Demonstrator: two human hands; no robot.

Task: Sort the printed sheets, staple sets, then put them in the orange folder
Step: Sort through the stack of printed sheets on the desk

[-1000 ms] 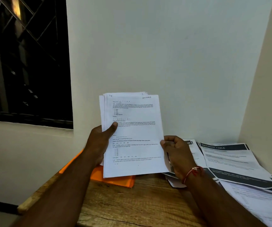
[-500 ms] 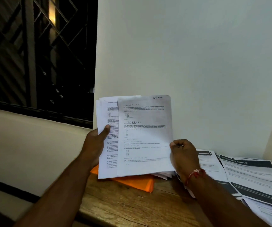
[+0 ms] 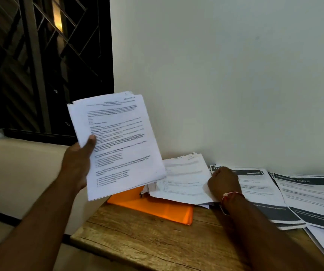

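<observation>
Left hand [image 3: 77,165] grips one stack of white printed sheets [image 3: 118,141]; right hand [image 3: 224,182] pinches one sheet [image 3: 182,184] atop the single orange folder [image 3: 157,208].

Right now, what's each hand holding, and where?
Left hand grips a stack of white printed sheets by its left edge. Right hand pinches the right edge of a white sheet atop the pile.

Left hand [image 3: 77,165] up at centre-left, thumb clamped across a tilted stack of printed sheets [image 3: 118,145]. Right hand [image 3: 224,181] down at centre-right, fingers curled on the edge of a loose pile [image 3: 182,178]; the grip itself is hidden. That pile overlaps the orange folder [image 3: 157,208] on the wooden table [image 3: 157,245].
</observation>
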